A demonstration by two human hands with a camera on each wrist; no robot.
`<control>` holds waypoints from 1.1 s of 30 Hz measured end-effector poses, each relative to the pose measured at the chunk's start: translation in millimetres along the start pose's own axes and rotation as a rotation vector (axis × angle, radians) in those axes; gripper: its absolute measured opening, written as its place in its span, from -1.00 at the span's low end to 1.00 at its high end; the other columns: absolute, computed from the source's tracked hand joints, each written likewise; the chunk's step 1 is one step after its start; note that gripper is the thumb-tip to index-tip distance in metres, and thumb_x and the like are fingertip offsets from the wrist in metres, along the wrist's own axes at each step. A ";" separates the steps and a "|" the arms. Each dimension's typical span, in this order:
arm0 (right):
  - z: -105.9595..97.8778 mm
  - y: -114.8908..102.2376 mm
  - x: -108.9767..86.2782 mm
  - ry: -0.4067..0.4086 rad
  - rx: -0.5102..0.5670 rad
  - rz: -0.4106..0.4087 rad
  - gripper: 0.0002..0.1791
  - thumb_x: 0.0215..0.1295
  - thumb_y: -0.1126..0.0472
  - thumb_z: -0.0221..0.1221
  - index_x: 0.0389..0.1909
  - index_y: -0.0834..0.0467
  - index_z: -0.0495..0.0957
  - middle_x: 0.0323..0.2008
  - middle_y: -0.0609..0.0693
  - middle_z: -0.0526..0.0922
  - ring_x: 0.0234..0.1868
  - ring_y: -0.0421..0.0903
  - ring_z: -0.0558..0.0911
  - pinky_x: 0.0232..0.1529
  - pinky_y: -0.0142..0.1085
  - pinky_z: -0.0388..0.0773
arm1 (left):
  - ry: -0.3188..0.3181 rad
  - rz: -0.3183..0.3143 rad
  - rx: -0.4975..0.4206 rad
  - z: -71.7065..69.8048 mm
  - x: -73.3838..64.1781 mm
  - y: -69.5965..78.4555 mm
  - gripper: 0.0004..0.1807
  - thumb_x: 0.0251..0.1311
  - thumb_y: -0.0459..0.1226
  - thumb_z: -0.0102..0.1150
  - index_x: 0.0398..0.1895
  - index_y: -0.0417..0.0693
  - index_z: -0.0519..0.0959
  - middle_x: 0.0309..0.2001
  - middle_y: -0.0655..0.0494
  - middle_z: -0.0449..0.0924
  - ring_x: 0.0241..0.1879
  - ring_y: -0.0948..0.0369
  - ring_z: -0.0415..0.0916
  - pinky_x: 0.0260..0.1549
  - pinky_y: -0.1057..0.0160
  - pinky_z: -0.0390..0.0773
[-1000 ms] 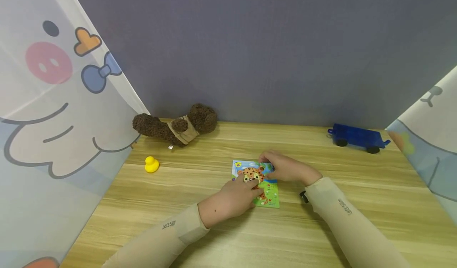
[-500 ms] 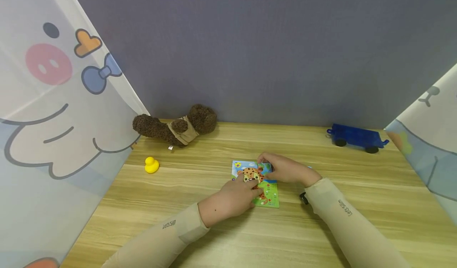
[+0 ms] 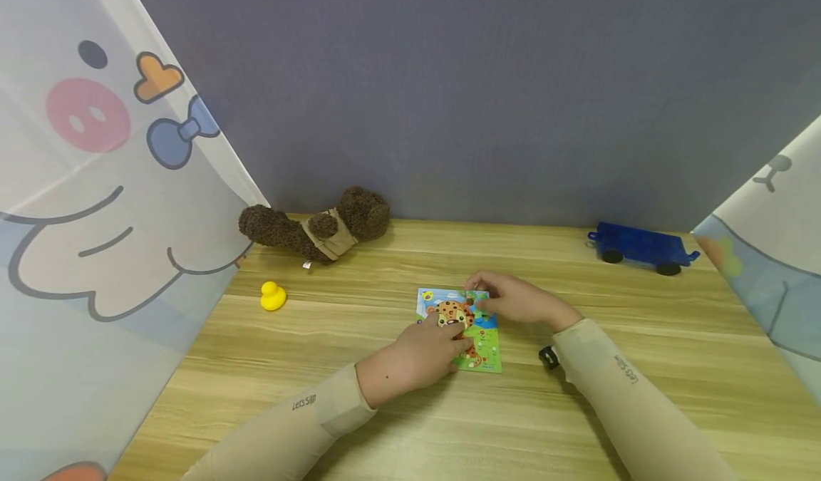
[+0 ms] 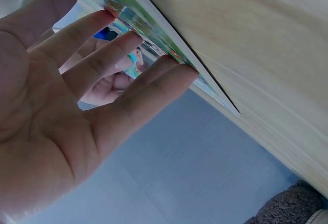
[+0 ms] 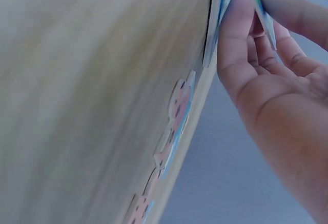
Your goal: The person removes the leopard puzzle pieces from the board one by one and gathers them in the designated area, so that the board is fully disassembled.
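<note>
Touching leopard puzzle (image 3: pixel 489 353) with left hand (image 3: pixel 420 354), fingers spread (probably to steady it); just beyond those fingers, pinching piece (image 5: pixel 263 19) in right hand (image 3: pixel 521 301).

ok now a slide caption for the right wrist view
The right hand pinches a thin printed piece by a picture board, spotted pieces lying on the wooden table.

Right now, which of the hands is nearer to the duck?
Left. The left hand, touching the puzzle, is to the right of the duck; the right hand, pinching a piece at the puzzle's far right corner, is even farther right.
</note>
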State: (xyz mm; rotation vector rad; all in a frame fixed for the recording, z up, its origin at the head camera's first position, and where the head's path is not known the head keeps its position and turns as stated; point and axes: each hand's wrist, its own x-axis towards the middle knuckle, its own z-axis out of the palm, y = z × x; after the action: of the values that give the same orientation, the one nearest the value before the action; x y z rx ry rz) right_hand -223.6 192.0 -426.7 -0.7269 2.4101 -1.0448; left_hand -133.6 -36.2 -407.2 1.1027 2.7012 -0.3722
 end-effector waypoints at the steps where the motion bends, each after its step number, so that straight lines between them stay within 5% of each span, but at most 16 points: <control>1: -0.8 0.3 -0.6 -0.001 0.030 0.007 -0.66 0.60 0.26 0.15 0.30 0.16 0.51 0.06 0.14 0.65 -0.09 -0.06 0.65 -0.06 -0.19 0.67 | -0.001 -0.001 -0.002 0.0 0.1 0.0 -0.40 0.48 0.13 0.22 0.56 0.48 0.43 0.63 0.34 0.34 0.52 -0.09 0.43 0.12 0.05 0.81; 10: -19.0 -6.6 -12.6 0.030 0.158 0.037 -0.60 0.64 0.20 0.15 0.37 0.22 0.42 0.12 0.25 0.54 -0.16 0.10 0.74 -0.43 -0.11 0.71 | 0.001 -0.004 -0.005 1.1 0.1 0.4 -0.40 0.49 0.13 0.22 0.56 0.50 0.43 0.63 0.34 0.34 0.53 -0.11 0.42 0.11 0.04 0.81; 21: -43.2 -2.0 -41.7 0.172 0.121 0.029 -0.54 0.63 0.16 0.17 0.40 0.24 0.41 0.22 0.30 0.56 -0.07 0.01 0.73 -0.07 -0.01 0.80 | 0.019 -0.012 -0.012 0.5 -1.8 1.0 -0.41 0.48 0.12 0.23 0.54 0.50 0.45 0.61 0.34 0.36 0.50 -0.10 0.46 0.02 0.06 0.84; 33: -69.3 32.3 -77.8 0.204 0.180 0.111 -0.52 0.65 0.15 0.16 0.43 0.26 0.36 0.24 0.34 0.45 -0.14 0.01 0.71 -0.20 -0.12 0.80 | 0.018 -0.022 -0.047 4.0 -1.3 0.0 -0.41 0.48 0.10 0.24 0.55 0.50 0.44 0.62 0.35 0.35 0.50 -0.10 0.44 0.01 0.05 0.83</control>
State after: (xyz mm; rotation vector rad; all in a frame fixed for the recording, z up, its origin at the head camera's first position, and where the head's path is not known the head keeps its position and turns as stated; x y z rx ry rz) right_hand -210.9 295.6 -394.7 -0.4392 2.4501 -1.3247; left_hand -132.4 -38.3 -410.6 1.0694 2.7249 -0.3018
